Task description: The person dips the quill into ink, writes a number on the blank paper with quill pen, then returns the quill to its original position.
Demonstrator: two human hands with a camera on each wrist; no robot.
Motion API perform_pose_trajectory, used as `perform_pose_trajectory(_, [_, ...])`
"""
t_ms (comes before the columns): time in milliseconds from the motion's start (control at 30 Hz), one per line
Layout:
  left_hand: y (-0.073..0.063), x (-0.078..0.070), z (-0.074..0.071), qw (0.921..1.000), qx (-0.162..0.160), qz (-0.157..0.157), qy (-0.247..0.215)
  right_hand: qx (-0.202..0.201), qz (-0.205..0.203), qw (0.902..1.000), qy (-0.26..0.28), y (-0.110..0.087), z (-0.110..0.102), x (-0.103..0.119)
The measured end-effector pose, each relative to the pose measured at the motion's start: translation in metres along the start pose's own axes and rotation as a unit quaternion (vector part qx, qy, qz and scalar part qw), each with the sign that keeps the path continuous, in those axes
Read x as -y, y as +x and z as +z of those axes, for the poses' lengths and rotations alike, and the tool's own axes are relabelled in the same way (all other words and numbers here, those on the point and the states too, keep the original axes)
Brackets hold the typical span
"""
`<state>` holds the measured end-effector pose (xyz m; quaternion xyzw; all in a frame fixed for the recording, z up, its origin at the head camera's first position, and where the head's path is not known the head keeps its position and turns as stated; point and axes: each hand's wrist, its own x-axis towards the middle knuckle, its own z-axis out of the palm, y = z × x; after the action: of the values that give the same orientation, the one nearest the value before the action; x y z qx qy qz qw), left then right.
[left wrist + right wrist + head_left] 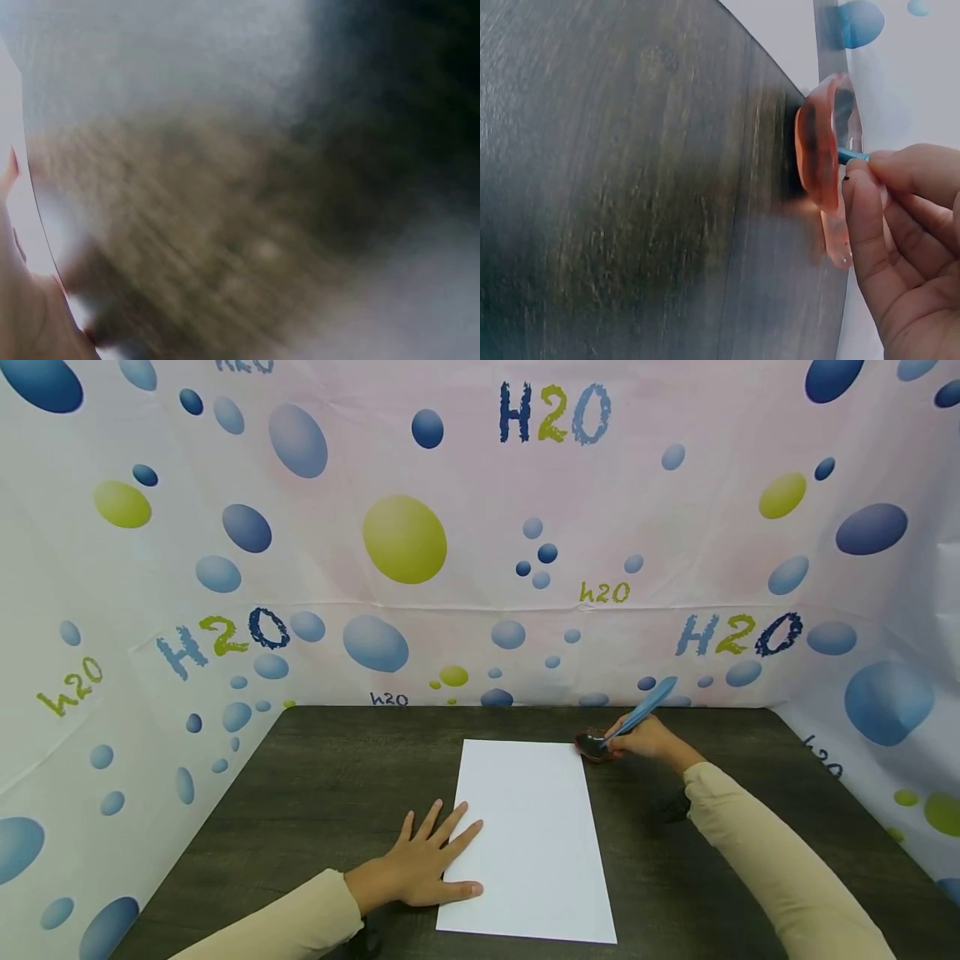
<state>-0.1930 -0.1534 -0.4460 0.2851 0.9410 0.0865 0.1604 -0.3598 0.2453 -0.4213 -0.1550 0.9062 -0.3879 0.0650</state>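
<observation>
My left hand [423, 868] lies spread on the left edge of a white sheet of paper [532, 843], fingers apart and the thumb across the paper. In the left wrist view, part of that hand [30, 315] shows at the left edge. Near the paper's top right corner, my right hand [637, 739] pinches a blue paintbrush [647, 703], its wide end pointing up. The brush's lower end goes into a small reddish see-through dish [821, 150] with dark contents. Its tip is hidden inside the dish. The right hand's fingers [866, 232] are close beside the dish.
The dark wood-grain table [360, 777] stretches out on both sides of the paper. Behind it and at the sides hangs a white backdrop [480, 527] with blue and green dots and H2O lettering. The left wrist view is mostly blurred.
</observation>
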Motion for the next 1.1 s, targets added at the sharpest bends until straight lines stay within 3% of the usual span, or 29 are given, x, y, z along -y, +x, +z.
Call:
perform_pose_trajectory(233, [-0.002, -0.001, -0.001, 1.0, 0.0, 0.0, -0.001, 0.006, 0.005, 0.9997, -0.024, 0.001, 0.004, 0.007])
perform_pose_trajectory(733, [-0.001, -0.002, 0.0, 0.9999, -0.005, -0.01, -0.006, -0.035, 0.037, 0.9975, -0.049, 0.0, 0.007, 0.015])
perform_pose_trajectory(867, [0.001, 0.002, 0.004, 0.9999, -0.008, -0.006, -0.011, -0.026, 0.04, 0.9985, -0.026, -0.001, 0.008, 0.016])
perform_pose_trajectory(1100, [0.003, 0.005, 0.008, 0.9997, -0.019, -0.002, -0.015, -0.015, 0.0, 0.9998, 0.01, -0.002, 0.008, 0.015])
